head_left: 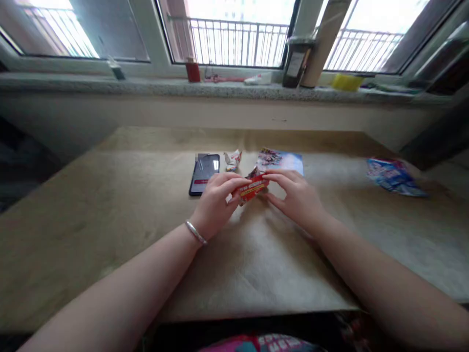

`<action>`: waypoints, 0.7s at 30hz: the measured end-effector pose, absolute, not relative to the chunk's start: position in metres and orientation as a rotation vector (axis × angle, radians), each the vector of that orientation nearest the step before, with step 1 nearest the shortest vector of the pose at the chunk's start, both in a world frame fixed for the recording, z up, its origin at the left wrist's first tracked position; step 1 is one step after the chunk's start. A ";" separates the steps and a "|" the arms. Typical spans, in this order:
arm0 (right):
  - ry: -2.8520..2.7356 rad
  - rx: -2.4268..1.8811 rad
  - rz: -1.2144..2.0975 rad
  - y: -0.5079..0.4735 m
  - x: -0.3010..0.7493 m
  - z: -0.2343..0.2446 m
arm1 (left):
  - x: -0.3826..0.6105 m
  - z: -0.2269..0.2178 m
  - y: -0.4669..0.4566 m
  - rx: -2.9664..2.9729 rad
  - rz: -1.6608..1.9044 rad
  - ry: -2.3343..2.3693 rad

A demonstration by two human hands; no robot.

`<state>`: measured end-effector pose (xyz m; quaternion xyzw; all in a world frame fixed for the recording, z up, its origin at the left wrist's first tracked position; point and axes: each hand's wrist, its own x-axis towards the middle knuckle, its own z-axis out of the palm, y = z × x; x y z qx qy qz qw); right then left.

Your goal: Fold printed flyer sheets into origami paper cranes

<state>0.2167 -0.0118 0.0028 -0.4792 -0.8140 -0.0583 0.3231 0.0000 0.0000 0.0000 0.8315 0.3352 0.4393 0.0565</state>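
My left hand, with a silver bracelet at the wrist, and my right hand meet over the middle of the table. Both pinch a small folded red piece of printed paper with yellow lettering, left fingers on its left end, right fingers on its right end. The paper sits just above the tabletop. A colourful printed sheet lies flat just behind my right hand. A small crumpled white and red paper shape rests behind the held piece.
A dark phone lies left of my hands. A blue printed packet sits at the far right of the beige table. The windowsill behind holds a red cup, a dark box, a cardboard tube and a yellow item.
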 end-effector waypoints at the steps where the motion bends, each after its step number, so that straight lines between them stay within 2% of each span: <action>1: -2.134 -1.259 -0.146 -0.012 0.217 0.003 | 0.000 0.001 -0.001 2.530 1.331 0.976; 7: -2.128 -1.302 -0.153 -0.013 0.217 0.005 | 0.001 0.005 -0.004 2.521 1.231 0.858; 15: -2.287 -1.263 -0.130 -0.016 0.222 0.009 | -0.001 0.006 -0.005 2.549 1.104 0.993; 21: -2.467 -1.296 -0.235 -0.017 0.223 0.013 | -0.001 0.007 -0.006 2.684 0.832 1.261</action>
